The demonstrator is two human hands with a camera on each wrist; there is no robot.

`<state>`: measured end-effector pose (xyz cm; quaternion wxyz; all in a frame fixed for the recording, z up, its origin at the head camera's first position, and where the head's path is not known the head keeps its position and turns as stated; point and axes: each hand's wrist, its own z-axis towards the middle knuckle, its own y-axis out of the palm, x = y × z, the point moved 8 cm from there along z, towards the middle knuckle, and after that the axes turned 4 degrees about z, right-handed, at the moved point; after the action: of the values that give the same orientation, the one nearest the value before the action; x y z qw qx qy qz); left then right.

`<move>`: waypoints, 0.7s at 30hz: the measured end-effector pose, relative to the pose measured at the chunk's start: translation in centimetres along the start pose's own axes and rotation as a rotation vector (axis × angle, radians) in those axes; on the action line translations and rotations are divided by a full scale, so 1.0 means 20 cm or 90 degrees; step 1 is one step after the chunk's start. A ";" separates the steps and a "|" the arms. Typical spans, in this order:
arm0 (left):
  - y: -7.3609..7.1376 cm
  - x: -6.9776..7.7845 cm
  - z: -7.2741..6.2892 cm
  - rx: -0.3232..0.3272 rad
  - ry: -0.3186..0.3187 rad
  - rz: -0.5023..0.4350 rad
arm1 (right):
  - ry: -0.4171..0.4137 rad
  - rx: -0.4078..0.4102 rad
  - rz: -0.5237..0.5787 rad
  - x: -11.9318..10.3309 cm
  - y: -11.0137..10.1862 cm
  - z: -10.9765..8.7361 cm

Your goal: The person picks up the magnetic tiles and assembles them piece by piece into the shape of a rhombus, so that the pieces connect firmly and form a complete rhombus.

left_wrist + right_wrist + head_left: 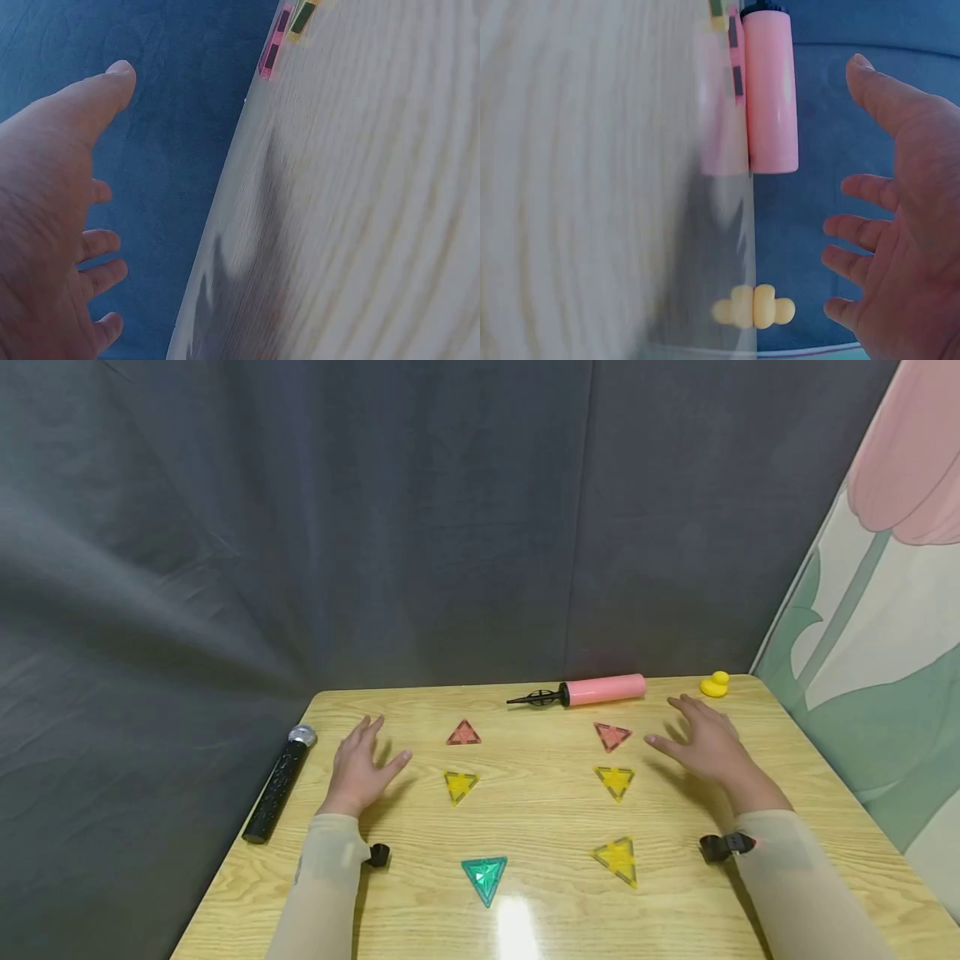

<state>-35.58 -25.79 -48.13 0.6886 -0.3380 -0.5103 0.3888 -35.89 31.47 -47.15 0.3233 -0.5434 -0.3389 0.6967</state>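
Triangular tiles [615, 782] on wood-grain table [540, 818], dark curtain [450, 527] behind

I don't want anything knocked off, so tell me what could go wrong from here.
The black microphone lies along the left edge of the table, so a bump from the left hand might roll it off. The pink pump and yellow duck sit near the back edge; the right hand, close to both, could nudge either over.

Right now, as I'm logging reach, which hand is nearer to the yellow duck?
Right. The right hand hovers just on the near side of the yellow duck, not touching it; the left hand is far to its left.
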 end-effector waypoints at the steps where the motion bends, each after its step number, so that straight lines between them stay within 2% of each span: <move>1: 0.00 0.00 -0.01 -0.004 -0.003 -0.005 | -0.006 0.002 0.001 -0.01 0.00 0.00; 10: 0.00 0.00 -0.03 -0.003 -0.008 -0.027 | -0.007 -0.018 0.045 -0.11 0.02 0.05; 21: 0.04 0.03 -0.07 -0.037 -0.028 -0.068 | 0.025 -0.058 0.089 -0.21 0.07 0.13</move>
<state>-34.19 -25.02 -48.84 0.6869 -0.3213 -0.5538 0.3438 -37.60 26.85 -45.58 0.2551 -0.5935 -0.3252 0.6906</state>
